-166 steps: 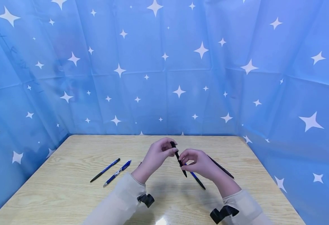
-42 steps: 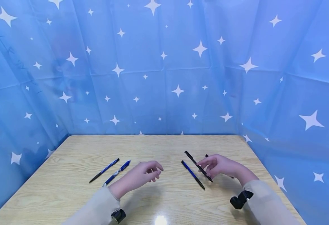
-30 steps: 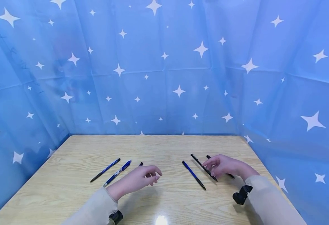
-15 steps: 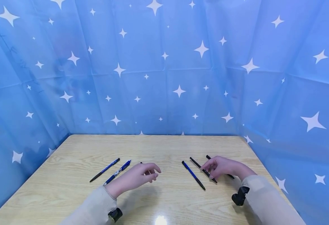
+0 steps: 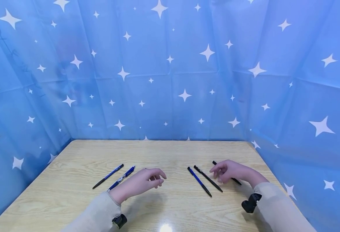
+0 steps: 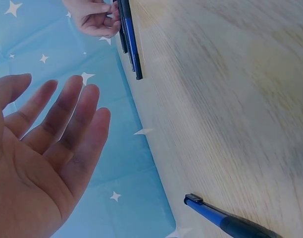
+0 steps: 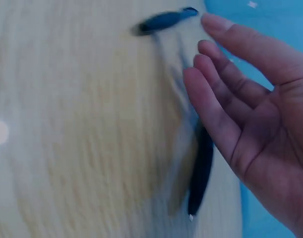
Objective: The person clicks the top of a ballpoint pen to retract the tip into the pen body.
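My left hand hovers over the table with loosely bent fingers and nothing in it; in the left wrist view its palm and spread fingers show bare. My right hand is relaxed too, its fingertips just right of a black pen that lies slanted on the table. Left of that pen lies a blue pen with a black grip, nearly parallel. Another black pen passes beneath the right hand, its middle hidden; in the right wrist view a black pen shows below the fingers.
On the left lie a blue pen with a dark grip and a blue-and-white pen, partly behind the left hand. A dark pen end barely shows above that hand. The wooden table ends at a blue star-patterned curtain.
Both hands held the black pen at first. The right hand carried it rightward, laid it beside the blue pen and let go. The left hand drew back leftward and has stayed still since.
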A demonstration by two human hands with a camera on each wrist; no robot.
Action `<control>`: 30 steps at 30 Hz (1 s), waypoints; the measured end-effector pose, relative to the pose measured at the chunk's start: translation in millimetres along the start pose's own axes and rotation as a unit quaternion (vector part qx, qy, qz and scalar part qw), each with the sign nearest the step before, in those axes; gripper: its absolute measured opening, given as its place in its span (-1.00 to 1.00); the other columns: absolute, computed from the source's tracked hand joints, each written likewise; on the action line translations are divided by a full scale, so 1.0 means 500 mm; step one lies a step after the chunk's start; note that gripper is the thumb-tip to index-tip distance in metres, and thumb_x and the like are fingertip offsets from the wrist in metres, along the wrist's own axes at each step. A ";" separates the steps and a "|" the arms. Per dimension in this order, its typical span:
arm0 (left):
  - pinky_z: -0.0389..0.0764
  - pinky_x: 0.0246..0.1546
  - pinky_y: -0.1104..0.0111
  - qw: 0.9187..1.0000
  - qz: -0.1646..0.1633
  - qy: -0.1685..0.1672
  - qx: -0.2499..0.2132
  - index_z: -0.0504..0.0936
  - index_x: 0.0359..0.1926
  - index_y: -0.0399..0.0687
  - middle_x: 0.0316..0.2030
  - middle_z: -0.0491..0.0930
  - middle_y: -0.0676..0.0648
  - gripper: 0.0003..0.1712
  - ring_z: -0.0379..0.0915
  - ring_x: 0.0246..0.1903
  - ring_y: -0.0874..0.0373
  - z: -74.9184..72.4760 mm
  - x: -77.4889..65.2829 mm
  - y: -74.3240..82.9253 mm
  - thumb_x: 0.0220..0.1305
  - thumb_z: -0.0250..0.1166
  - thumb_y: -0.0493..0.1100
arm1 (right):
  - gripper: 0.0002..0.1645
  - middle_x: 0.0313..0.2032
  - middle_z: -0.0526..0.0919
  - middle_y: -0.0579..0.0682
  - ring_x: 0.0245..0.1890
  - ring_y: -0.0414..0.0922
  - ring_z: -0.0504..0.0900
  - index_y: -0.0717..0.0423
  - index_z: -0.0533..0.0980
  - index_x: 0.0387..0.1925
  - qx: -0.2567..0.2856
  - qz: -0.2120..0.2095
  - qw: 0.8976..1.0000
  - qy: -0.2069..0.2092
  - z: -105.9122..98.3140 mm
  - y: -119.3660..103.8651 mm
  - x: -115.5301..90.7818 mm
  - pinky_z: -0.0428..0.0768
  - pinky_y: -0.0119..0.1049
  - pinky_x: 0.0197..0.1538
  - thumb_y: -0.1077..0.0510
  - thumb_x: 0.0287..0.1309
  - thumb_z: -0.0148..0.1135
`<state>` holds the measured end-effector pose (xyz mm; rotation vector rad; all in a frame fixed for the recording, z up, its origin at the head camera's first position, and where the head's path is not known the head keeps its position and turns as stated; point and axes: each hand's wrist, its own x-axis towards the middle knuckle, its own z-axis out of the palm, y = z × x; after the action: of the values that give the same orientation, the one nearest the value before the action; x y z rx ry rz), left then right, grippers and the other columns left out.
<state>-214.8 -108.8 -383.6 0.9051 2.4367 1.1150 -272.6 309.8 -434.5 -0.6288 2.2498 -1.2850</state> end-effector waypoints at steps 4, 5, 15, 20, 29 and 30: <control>0.56 -0.31 0.32 1.000 0.010 -0.002 0.003 0.60 0.00 0.11 -0.30 0.65 0.03 -0.80 0.58 -0.27 0.04 0.001 0.001 0.001 0.46 0.13 -0.04 | -0.48 -0.19 0.56 0.25 -0.30 0.03 0.61 0.44 0.46 0.14 0.010 -0.008 0.999 0.033 -0.023 0.007 -0.013 0.65 -0.11 -0.28 0.36 0.13 0.32; 0.56 -0.32 0.32 1.000 0.010 -0.002 0.002 0.60 0.00 0.11 -0.30 0.65 0.02 -0.80 0.57 -0.28 0.04 0.002 0.002 0.002 0.46 0.13 -0.04 | -0.48 -0.19 0.56 0.25 -0.29 0.03 0.60 0.44 0.46 0.14 0.006 -0.009 0.999 0.040 -0.029 0.008 -0.016 0.64 -0.13 -0.27 0.35 0.13 0.33; 0.56 -0.31 0.32 1.000 0.012 -0.003 0.000 0.61 0.00 0.11 -0.29 0.64 0.00 -0.79 0.58 -0.27 0.02 0.005 0.006 0.001 0.47 0.13 -0.03 | -0.47 -0.07 0.56 0.27 -0.07 0.08 0.56 0.39 0.50 0.11 -0.020 -0.015 0.998 0.056 -0.067 0.044 -0.041 0.58 -0.30 -0.10 0.32 0.09 0.39; 0.57 -0.30 0.34 1.000 0.015 -0.007 0.009 0.61 0.01 0.12 -0.28 0.65 0.00 -0.79 0.57 -0.29 0.11 0.008 0.009 0.000 0.47 0.13 -0.03 | -0.40 0.12 0.49 0.32 0.14 0.21 0.45 0.37 0.45 0.19 -0.012 -0.007 0.999 0.035 -0.073 0.059 -0.043 0.50 -0.35 0.03 0.27 0.12 0.39; 0.56 -0.30 0.35 0.999 0.017 -0.011 0.024 0.60 0.04 0.10 -0.26 0.64 0.02 -0.76 0.56 -0.30 0.20 0.013 0.019 0.000 0.46 0.13 -0.01 | -0.35 0.22 0.42 0.25 0.08 0.10 0.43 0.17 0.49 0.22 -0.036 0.027 0.999 0.021 -0.066 0.059 -0.043 0.49 -0.24 0.00 0.24 0.05 0.44; 0.56 -0.30 0.34 0.999 0.017 -0.011 0.025 0.60 0.04 0.10 -0.26 0.64 0.02 -0.76 0.56 -0.30 0.20 0.013 0.019 0.000 0.46 0.13 -0.01 | -0.36 0.21 0.43 0.24 0.01 0.05 0.43 0.18 0.51 0.21 -0.037 0.023 0.999 0.020 -0.065 0.060 -0.042 0.50 -0.25 -0.05 0.26 0.04 0.44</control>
<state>-218.7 -98.7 -387.9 0.9714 2.4494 1.0546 -280.2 357.3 -442.7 -0.5804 2.3403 -1.2067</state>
